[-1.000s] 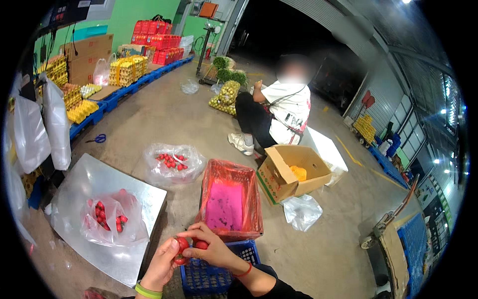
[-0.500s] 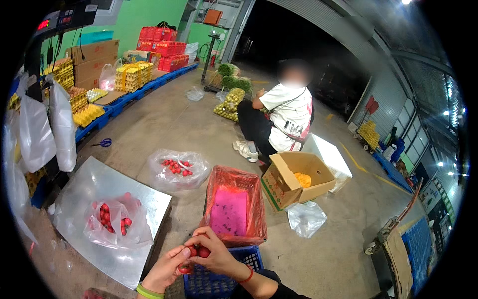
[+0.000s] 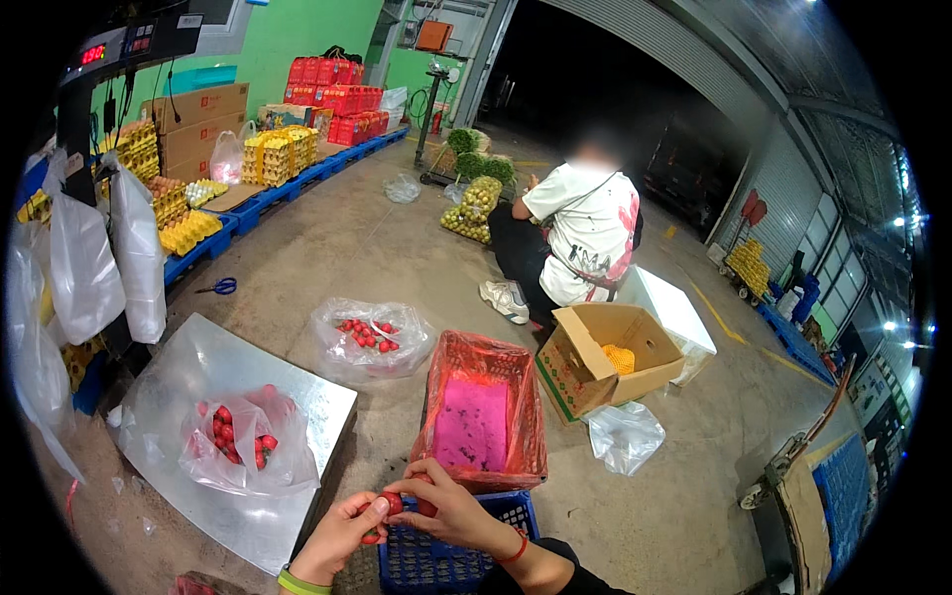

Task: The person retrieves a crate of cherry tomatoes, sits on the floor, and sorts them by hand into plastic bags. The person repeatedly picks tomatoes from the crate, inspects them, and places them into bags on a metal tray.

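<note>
My left hand (image 3: 337, 540) and my right hand (image 3: 451, 511) meet above a blue plastic crate (image 3: 426, 567). Small round red fruits (image 3: 394, 503), which look like small tomatoes, are held in the fingers of both hands. Just beyond the hands, a red crate (image 3: 538, 451) lined with clear plastic has a pink sheet (image 3: 471, 421) with dark specks on its bottom. To the left, a clear plastic bag (image 3: 283, 474) holds several of the red fruits on a metal platform (image 3: 243, 531). A second clear bag (image 3: 342, 365) of them lies on the floor.
A cardboard box (image 3: 645, 382) with something orange inside stands right of the red crate, before a white box (image 3: 679, 307). Another person (image 3: 585, 238) sits beyond. Blue scissors (image 3: 224, 286) and an empty bag (image 3: 625, 436) lie on the floor. A hand cart (image 3: 788, 456) stands right.
The whole view has shifted slightly, moving the scene right and down. Both hands still hold red fruits, and the fingers have moved a little around them.
</note>
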`<state>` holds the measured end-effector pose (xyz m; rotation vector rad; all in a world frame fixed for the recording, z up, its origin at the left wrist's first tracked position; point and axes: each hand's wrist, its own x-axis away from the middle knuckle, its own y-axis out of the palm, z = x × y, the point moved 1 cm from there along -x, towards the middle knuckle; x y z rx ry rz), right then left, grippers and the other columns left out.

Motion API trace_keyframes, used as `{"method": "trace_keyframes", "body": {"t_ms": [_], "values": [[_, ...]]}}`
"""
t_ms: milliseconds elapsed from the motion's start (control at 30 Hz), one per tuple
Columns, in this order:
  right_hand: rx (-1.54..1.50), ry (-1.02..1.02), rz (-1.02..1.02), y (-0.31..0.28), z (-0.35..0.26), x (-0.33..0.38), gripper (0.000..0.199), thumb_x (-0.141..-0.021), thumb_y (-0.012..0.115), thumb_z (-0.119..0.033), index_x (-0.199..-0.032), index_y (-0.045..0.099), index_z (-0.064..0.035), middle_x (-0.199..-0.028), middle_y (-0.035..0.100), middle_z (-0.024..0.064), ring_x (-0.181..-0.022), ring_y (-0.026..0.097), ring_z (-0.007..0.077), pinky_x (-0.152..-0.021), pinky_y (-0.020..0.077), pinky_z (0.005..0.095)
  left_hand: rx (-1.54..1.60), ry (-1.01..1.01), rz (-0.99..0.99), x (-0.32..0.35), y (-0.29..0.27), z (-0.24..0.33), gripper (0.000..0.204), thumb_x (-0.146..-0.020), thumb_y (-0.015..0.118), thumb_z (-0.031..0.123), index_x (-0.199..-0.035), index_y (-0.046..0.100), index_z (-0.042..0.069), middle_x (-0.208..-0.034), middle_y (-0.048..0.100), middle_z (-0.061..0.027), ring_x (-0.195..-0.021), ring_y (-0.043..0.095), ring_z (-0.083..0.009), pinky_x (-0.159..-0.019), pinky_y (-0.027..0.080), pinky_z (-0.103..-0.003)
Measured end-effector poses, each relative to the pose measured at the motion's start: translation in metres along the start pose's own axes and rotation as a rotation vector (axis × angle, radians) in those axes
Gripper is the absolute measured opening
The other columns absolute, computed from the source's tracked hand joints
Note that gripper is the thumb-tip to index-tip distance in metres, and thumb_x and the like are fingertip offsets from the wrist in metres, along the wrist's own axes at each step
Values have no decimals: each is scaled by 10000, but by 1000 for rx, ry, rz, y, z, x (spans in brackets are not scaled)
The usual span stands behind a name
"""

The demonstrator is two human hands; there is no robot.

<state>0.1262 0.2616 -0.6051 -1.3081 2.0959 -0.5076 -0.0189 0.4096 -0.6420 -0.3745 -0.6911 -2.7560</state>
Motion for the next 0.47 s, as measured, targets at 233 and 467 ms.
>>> {"method": "trace_keyframes", "body": {"t_ms": [233, 467], "values": [[95, 44, -10, 7, -8, 11, 452, -848, 800, -241, -1259, 645, -134, -1133, 512, 94, -991, 596, 248, -831, 521, 340, -73, 51, 96, 15, 7, 1, 236, -979, 683, 265, -1045, 679, 38, -792, 636, 23, -672, 555, -50, -612, 432, -185], [343, 136, -71, 13, -15, 13, 498, -866, 772, -308, -1310, 595, -169, -1194, 518, 99, -850, 660, 210, -714, 575, 335, -329, 170, 242, 4, 3, -17, 201, -939, 740, 223, -1037, 702, 52, -743, 626, 29, -666, 534, -42, -613, 429, -198]]}}
